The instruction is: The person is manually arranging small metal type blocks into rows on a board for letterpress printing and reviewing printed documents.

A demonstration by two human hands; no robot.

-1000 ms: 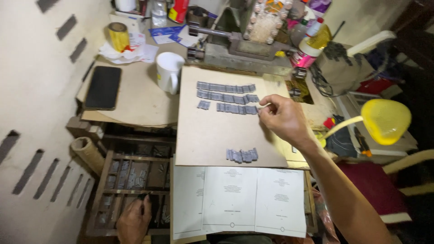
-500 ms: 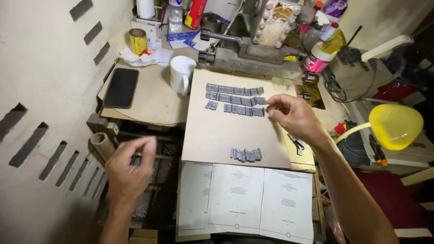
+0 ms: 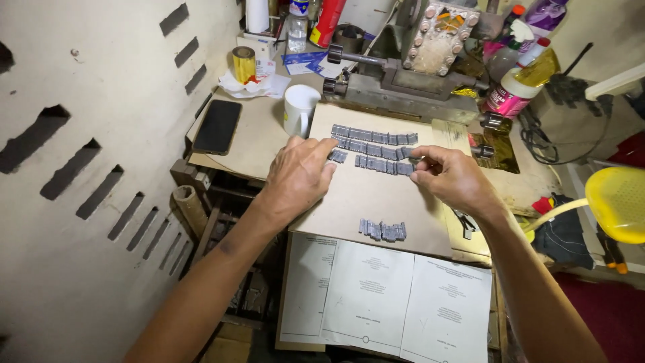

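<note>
Your right hand point(image 3: 451, 176) pinches a small grey metal block at the right end of the rows of metal blocks point(image 3: 373, 144) on the brown board point(image 3: 366, 202); your left hand point(image 3: 297, 173) lies open, fingertips touching the short piece at the left end of those rows. These blocks look hard, dense and small, so they will probably tip or slide easily; hold them by the long sides. A loose cluster of blocks point(image 3: 383, 230) sits nearer you than both hands. Beyond the rows stand a white mug point(image 3: 298, 109) and a metal press point(image 3: 410, 74); the surface is cluttered, with printed sheets point(image 3: 390, 296) below.
</note>
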